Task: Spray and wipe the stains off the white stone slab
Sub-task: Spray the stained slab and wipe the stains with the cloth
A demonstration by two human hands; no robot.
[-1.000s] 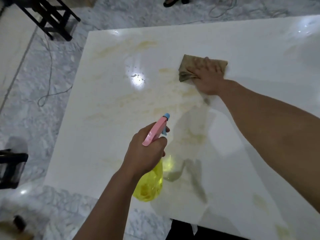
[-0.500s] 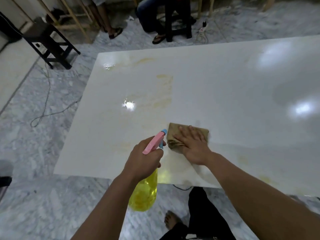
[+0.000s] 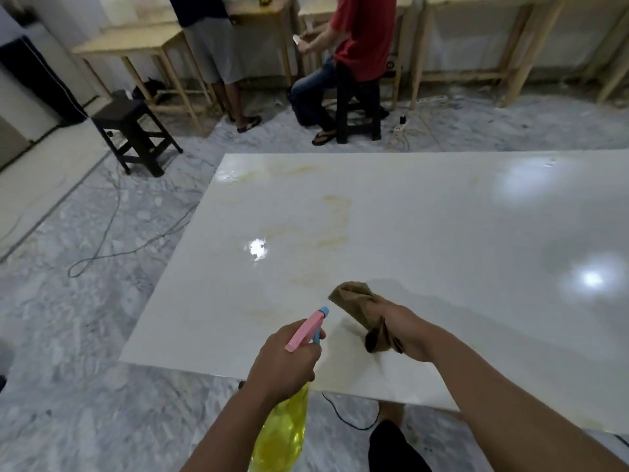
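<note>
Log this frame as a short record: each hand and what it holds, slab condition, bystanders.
left hand: gripping yellow spray bottle, pink trigger head pointing at the slab
right hand: clutching bunched brown cloth, apparently lifted off the surface
white stone slab: yellowish stains remain on its left half
bystanders: one standing, one seated on a stool, beyond the far edge

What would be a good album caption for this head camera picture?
Left hand aims a yellow spray bottle while the right hand lifts a brown cloth above the stained white slab.
</note>
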